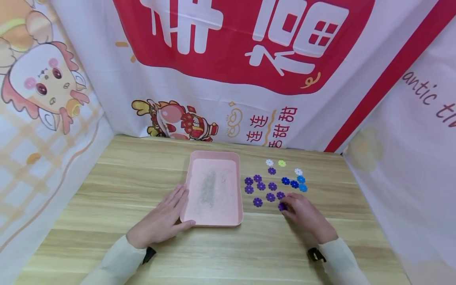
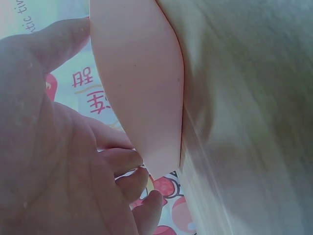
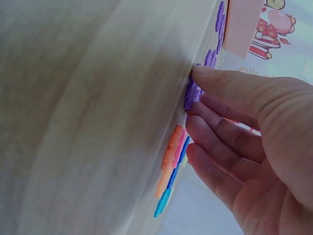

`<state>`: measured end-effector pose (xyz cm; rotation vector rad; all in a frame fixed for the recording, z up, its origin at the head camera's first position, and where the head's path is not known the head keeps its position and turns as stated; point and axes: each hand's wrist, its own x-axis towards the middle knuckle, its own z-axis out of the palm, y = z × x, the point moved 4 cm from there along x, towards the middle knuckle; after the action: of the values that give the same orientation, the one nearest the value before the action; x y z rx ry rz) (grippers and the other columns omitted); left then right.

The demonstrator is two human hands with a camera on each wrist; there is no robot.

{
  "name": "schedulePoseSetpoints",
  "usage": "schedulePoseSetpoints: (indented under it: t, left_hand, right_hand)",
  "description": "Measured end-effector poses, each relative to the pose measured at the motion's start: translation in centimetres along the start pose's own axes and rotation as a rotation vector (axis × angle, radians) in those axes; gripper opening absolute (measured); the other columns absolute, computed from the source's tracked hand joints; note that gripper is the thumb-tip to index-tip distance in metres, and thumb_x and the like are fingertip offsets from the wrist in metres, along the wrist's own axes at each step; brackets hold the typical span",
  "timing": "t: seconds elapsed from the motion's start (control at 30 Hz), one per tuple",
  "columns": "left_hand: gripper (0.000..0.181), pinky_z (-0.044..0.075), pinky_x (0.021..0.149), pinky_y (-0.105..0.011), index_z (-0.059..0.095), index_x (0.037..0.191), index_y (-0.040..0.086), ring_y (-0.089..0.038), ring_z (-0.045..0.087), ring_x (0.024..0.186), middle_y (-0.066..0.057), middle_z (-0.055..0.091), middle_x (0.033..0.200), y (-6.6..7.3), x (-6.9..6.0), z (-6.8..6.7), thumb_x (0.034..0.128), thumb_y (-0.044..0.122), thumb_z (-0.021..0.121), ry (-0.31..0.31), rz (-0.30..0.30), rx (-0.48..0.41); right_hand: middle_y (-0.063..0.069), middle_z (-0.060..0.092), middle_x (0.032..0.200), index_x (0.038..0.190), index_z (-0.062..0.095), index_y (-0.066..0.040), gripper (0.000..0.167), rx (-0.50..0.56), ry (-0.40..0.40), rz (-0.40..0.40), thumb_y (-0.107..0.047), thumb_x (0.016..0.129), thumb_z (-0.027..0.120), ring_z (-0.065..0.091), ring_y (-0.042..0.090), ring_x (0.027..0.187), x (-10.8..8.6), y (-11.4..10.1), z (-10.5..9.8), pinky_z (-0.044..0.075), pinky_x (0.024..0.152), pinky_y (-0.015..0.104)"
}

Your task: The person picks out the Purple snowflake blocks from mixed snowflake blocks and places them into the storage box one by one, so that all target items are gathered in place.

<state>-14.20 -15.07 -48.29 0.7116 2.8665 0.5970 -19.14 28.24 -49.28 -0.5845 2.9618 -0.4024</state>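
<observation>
My left hand [image 1: 162, 217] rests against the left and near sides of a shallow pink tray [image 1: 238, 198]. In the left wrist view its fingers and thumb touch the pink wall [image 2: 142, 73], fingers slightly bent. My right hand [image 1: 308, 215] is low over the table, right of the tray. Its thumb and fingertips pinch a purple snowflake disc [image 3: 190, 95], notched round its edge. More purple discs [image 1: 270, 197] lie flat between tray and hand. Orange [image 3: 170, 154] and pink discs [image 3: 179, 149] lie beside the fingers, mostly hidden from the head view by the hand.
Behind the right hand lie dark blue discs [image 1: 285, 181], light blue discs [image 1: 303, 187], white discs [image 1: 269, 162] and a yellow-green disc [image 1: 282, 163]. A grey-green smudge [image 1: 208, 190] marks the tray floor. Printed cloth [image 1: 313, 118] hangs along the wooden table's [image 1: 117, 174] back and sides.
</observation>
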Motion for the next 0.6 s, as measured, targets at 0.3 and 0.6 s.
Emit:
schedulePoseSetpoints:
  t: [0.3,0.6]
  left_hand:
    - [0.095,0.024,0.132,-0.060,0.023,0.165,-0.005,-0.042,0.016,0.164,-0.022,0.015,0.177,0.0,-0.1,0.0,0.1039,0.060,0.056,0.007,0.013,0.020]
    - [0.094,0.025,0.132,-0.061,0.022,0.166,-0.004,-0.040,0.015,0.165,-0.021,0.015,0.177,0.0,0.0,0.1,0.1048,0.058,0.056,-0.004,0.013,0.029]
  right_hand:
    - [0.004,0.074,0.115,0.118,0.077,-0.012,0.032,0.027,-0.011,-0.012,-0.015,0.087,0.087,0.071,0.023,0.109,0.5,0.2,-0.5,0.064,0.096,0.047]
    - [-0.002,0.070,0.106,0.107,0.078,-0.017,0.027,-0.011,-0.022,-0.032,-0.014,0.084,0.091,0.066,0.015,0.099,1.1,-0.1,-0.8,0.065,0.091,0.040]
